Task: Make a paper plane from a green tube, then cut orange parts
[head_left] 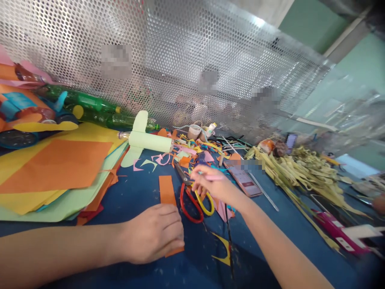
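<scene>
Pinning an orange rectangular paper strip [167,188] left of red-and-yellow-handled metal scissors [188,183] with close-fingered left hand [153,235]; over them, seemingly pinching a slim pink object [214,177] in right hand [213,184]. Probably positioning; next, likely keep strip steady.

A silvery metal screen [180,48], pierced all over with small round holes, stands along the far side of the table [120,200], whose surface is dark blue with scattered pale specks. Blurred shapes show through the holes, too indistinct to make out. A pale green wall [361,68] fills the upper right. Bright light glints near the screen's top edge.
</scene>
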Demonstrator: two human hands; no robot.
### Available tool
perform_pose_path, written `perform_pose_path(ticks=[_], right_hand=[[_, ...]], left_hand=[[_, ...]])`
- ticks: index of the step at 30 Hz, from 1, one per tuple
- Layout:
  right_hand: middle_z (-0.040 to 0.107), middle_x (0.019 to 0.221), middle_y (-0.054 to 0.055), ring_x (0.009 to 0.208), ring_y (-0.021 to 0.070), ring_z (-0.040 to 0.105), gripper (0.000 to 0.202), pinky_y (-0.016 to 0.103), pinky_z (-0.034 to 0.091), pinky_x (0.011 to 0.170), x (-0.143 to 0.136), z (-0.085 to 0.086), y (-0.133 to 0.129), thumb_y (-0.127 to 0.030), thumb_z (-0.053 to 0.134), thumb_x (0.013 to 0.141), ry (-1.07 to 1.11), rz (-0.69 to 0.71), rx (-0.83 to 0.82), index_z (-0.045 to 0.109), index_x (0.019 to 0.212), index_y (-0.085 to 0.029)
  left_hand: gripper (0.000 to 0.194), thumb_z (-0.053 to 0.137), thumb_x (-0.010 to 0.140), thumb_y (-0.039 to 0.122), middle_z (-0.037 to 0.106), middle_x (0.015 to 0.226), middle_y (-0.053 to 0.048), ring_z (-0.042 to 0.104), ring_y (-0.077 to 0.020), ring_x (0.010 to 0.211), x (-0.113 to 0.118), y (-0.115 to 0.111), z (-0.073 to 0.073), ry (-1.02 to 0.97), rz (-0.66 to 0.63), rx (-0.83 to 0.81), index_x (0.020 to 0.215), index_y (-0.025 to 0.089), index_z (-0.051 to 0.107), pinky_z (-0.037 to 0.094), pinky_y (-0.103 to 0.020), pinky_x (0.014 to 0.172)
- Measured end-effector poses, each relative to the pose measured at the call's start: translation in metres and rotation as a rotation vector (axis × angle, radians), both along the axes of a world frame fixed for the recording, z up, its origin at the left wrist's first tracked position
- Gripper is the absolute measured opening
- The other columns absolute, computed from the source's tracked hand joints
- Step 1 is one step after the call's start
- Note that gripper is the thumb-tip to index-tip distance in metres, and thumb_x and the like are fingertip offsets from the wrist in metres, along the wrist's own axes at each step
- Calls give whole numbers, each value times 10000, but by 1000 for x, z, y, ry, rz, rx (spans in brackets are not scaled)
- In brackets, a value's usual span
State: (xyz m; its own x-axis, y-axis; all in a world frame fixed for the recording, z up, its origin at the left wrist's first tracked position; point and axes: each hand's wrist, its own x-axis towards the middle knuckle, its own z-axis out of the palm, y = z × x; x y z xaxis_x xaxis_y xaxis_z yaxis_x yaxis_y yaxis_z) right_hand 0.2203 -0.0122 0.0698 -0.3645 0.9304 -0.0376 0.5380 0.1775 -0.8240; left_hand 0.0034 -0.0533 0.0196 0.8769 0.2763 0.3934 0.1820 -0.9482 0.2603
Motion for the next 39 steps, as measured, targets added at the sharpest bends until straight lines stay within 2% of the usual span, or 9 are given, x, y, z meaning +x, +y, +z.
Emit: perform_pose_path(ticks=[4,8,12,16,21,23,25,28,39], right_hand=[[555,897,47,812,194,546,292,301,423,675,-15,-7,-23,-439,640,717,-489,158,318,510,847,-212],[506,905,39,810,187,526,275,316,408,722,-21,-12,-32,-361,637,734,-618,200,379,458,887,-218],[501,895,34,824,178,521,179,288,400,702,-13,-19,-20,-235,606,765,-651,116,420,456,861,-218],[522,812,7,746,154,518,158,269,385,674,-8,-23,-5,-293,599,779,-461,21,358,464,790,-212],[459,577,-41,538,119,451,282,234,339,525,-26,-35,0,-387,256,918,249,-64,-10,475,890,-211],[383,509,-73,471,105,384,196,221,303,481,-34,-41,-1,-345,315,899,417,-47,-108,457,888,-210],[391,531,-77,492,96,386,98,217,310,496,-39,-45,-4,-300,464,835,428,-38,-105,447,810,-207],[448,591,-55,568,100,439,170,226,358,570,-44,-47,-7,-305,502,826,370,-8,-82,429,714,-199],[300,474,-93,399,75,320,300,213,337,440,-48,-68,-12,-368,483,845,343,-130,-19,326,635,-222]], left_hand=[[169,357,886,224,599,806,-74,541,-189,755,-1,-5,-3,14,88,56,831,164,505,471,-300,695],[191,333,896,212,620,798,-76,580,-180,771,-1,-7,-4,-37,104,92,822,170,504,493,-297,738],[197,331,901,212,627,771,-72,598,-173,786,1,-11,0,-80,97,81,815,175,505,498,-294,772],[191,339,891,191,635,764,-71,601,-178,819,2,-17,2,-54,71,52,815,171,513,497,-306,804],[193,363,886,211,664,862,-98,600,-192,910,2,-25,-2,-56,-2,44,835,152,539,470,-312,886],[193,385,882,246,644,1013,-136,570,-232,1009,2,-26,-5,-31,13,66,854,139,543,463,-344,901],[185,405,876,270,578,1157,-174,515,-292,1103,2,-26,-8,25,125,84,857,143,539,464,-416,887],[157,414,875,255,561,1181,-185,464,-316,1165,4,-24,-14,103,288,78,844,152,529,442,-476,896],[205,378,888,244,612,1117,-171,502,-298,1138,5,-24,-20,74,189,101,867,131,549,419,-443,948]])
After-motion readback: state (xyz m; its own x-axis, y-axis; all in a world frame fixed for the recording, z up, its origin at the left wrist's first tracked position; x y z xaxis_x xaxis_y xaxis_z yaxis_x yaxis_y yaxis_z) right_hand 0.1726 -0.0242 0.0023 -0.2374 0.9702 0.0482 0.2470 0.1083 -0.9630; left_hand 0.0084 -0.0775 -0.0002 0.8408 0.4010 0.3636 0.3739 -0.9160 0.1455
